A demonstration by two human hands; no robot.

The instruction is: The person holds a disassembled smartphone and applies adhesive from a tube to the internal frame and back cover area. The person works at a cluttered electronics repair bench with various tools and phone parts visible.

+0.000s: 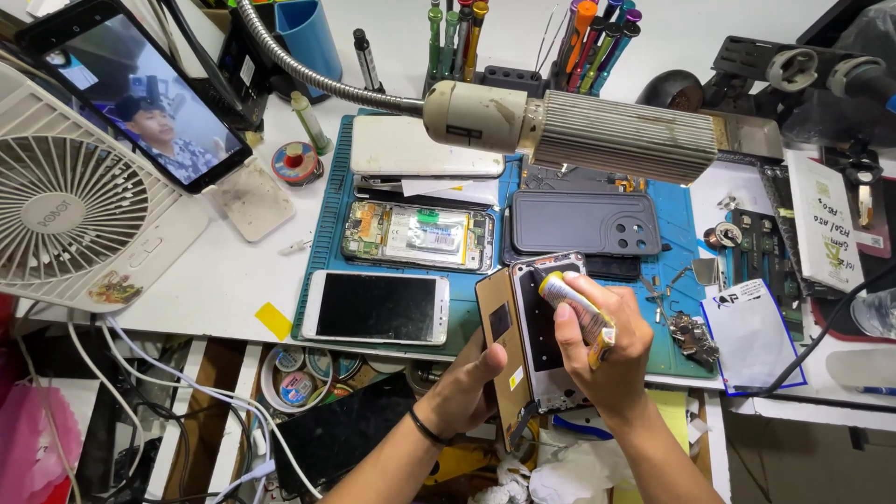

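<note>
My left hand [464, 385] grips the lower edge of an opened phone [525, 338], holding its screen panel and frame tilted up over the front of the blue work mat [327, 233]. A yellow tube of glue [579, 313] sits in my right hand [611, 359], its tip resting against the upper part of the phone frame. On the mat lie a white phone face up [378, 307], an open phone with its battery showing [417, 236], and a dark back cover [586, 223].
A gooseneck lamp [560, 131] hangs over the mat. A white fan [70, 205] and a propped phone playing video [140, 98] stand at the left. Screwdrivers in a rack [523, 42] line the back. Small parts and paper [747, 327] lie at the right.
</note>
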